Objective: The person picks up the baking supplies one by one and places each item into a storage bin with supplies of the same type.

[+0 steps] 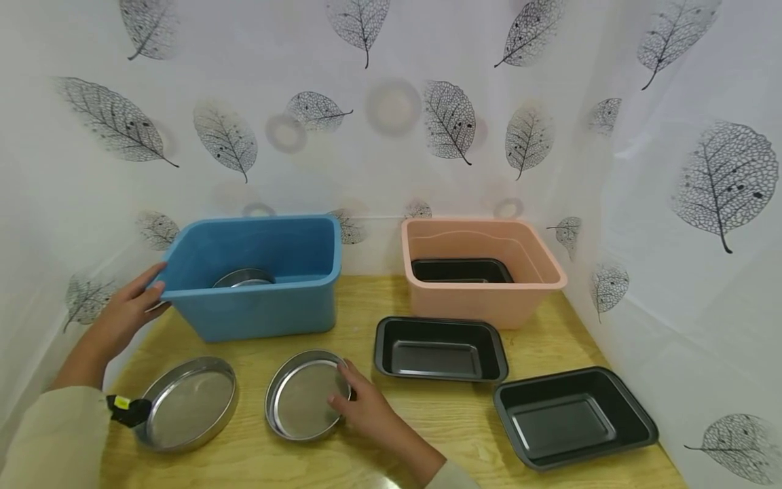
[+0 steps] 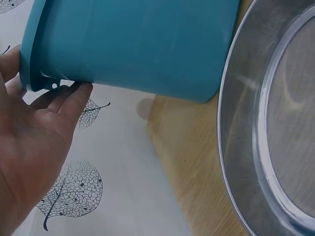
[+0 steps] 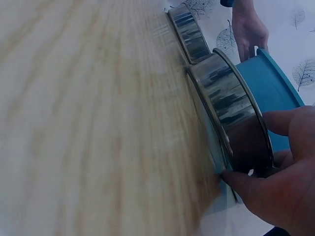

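A white sheet (image 1: 391, 183) printed with skeleton leaves formed the backdrop and side walls. Before it stood the wood-grain worktop (image 1: 452, 435), which carried all the containers and bakeware.

The blue plastic tub (image 1: 263, 316) stood upright at the rear left, mouth upward, leaving its interior accessible from above. The peach plastic tub (image 1: 461, 305) stood at the rear right in the same attitude, well apart from it.

A dark loaf pan (image 1: 461, 270) lay inside the peach tub. Two further loaf pans lay on the worktop, open side up: the inner loaf pan (image 1: 436, 353) just in front of the peach tub, and the outer loaf pan (image 1: 577, 418) nearer the right edge. A round metal pan was partly visible inside the blue tub. The left round cake pan (image 1: 192, 404) and the middle round cake pan (image 1: 305, 401) were in front of that tub; this grouping apparently kept the two shapes apart.

The left hand (image 1: 125, 312) gripped the blue tub's left rim, fingers hooked beneath the lip, presumably to steady it. The right hand (image 1: 369, 407) was partly closed, pinching the middle pan's right side between thumb and fingers, probably for control of the wall; whether the pan was lifted could not be determined.
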Demonstrator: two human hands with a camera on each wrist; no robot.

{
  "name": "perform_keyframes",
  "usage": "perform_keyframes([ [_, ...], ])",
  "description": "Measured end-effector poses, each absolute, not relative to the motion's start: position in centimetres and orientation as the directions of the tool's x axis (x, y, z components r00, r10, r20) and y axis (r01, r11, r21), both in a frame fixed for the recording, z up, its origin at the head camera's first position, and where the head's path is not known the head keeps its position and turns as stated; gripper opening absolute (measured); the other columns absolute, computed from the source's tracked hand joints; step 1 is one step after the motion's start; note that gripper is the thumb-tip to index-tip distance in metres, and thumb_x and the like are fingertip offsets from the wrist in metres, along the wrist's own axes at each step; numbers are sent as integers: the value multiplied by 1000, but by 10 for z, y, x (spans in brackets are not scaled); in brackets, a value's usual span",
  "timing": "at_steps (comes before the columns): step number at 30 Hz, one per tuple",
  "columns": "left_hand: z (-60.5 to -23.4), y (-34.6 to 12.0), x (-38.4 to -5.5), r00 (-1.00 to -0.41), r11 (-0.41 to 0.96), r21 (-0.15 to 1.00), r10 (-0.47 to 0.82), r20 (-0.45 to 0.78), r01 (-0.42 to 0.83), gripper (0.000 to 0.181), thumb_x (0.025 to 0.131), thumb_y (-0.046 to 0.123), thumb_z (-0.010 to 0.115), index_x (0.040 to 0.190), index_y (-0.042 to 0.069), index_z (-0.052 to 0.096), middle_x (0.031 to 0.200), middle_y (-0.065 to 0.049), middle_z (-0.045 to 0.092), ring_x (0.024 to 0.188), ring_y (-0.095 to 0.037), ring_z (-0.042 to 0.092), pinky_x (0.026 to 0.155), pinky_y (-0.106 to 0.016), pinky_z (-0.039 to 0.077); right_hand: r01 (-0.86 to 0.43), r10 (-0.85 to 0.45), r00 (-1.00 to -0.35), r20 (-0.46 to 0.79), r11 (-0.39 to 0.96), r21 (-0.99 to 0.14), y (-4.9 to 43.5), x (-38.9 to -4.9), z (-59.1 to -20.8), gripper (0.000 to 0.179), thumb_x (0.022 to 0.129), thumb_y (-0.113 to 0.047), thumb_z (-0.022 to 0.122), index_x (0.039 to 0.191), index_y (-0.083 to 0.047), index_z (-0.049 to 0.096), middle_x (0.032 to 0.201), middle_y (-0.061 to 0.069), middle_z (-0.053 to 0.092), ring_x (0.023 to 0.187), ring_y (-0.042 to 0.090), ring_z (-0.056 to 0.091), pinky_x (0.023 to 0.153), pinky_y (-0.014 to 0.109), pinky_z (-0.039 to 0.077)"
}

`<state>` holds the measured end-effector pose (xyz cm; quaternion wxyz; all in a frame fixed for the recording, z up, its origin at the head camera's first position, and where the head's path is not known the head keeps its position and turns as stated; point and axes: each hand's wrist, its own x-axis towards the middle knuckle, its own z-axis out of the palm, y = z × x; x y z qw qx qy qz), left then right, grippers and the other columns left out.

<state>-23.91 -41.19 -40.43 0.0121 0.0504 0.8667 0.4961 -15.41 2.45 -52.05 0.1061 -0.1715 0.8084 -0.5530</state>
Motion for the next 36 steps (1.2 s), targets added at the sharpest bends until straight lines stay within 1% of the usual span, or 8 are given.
perform_keyframes([
  [6, -405, -412, -238, -993, 497, 863, 105, 44, 91, 64, 111, 39, 30, 163, 21, -3, 163, -34, -9, 141, -62, 16, 84, -5, 50, -175, -432, -902, 9, 347, -921, 28, -154, -515, 64, 97, -19, 67, 154, -4, 41, 163, 23, 27, 150, 41, 27, 121, 59, 26],
  [11, -406, -413, -237, -992, 476, 874, 117, 46, 97, 64, 111, 39, 30, 163, 22, -3, 162, -33, -11, 141, -62, 14, 83, -3, 49, -157, -449, -893, 0, 312, -937, 29, -154, -512, 66, 96, -15, 69, 154, -4, 41, 164, 22, 26, 152, 38, 24, 123, 56, 23],
  [17, -406, -413, -237, -992, 477, 873, 117, 54, 104, 65, 111, 39, 30, 163, 21, -3, 162, -34, -9, 140, -63, 16, 81, -1, 48, -100, -449, -893, -41, 286, -953, 30, -155, -505, 68, 96, -21, 70, 156, -12, 40, 166, 15, 24, 154, 35, 20, 123, 55, 25],
  [20, -406, -412, -237, -992, 480, 871, 116, 56, 105, 65, 111, 39, 30, 163, 20, -3, 162, -35, -9, 139, -63, 16, 81, -1, 48, -89, -450, -892, -40, 262, -961, 30, -158, -500, 69, 95, -21, 71, 156, -11, 40, 166, 14, 25, 154, 34, 21, 122, 53, 27],
  [25, -406, -412, -236, -991, 473, 875, 119, 56, 106, 65, 111, 38, 30, 163, 19, -5, 162, -34, -10, 141, -60, 15, 82, -1, 48, -121, -472, -882, 0, 227, -966, 33, -163, -486, 70, 96, -21, 71, 156, -10, 38, 166, 13, 24, 154, 33, 21, 121, 51, 31],
  [29, -408, -414, -235, -990, 458, 881, 124, 68, 117, 66, 111, 37, 31, 163, 18, -5, 162, -34, -11, 143, -58, 13, 84, -1, 47, -148, -489, -872, 26, 212, -966, 34, -166, -470, 69, 97, -25, 70, 157, -12, 37, 166, 14, 23, 153, 32, 22, 119, 52, 34],
  [33, -408, -414, -234, -989, 464, 877, 125, 77, 127, 65, 111, 36, 32, 163, 18, -4, 162, -34, -10, 143, -58, 14, 84, -1, 47, -159, -498, -867, 37, 205, -966, 34, -171, -451, 70, 97, -27, 69, 158, -18, 36, 167, 8, 23, 154, 30, 22, 119, 53, 34],
  [36, -408, -413, -233, -990, 472, 873, 118, 79, 126, 65, 111, 35, 32, 163, 19, -4, 163, -33, -10, 142, -60, 14, 83, -1, 47, -168, -508, -860, 40, 209, -963, 31, -176, -437, 70, 97, -29, 69, 158, -23, 35, 168, 3, 21, 154, 26, 21, 120, 50, 33],
])
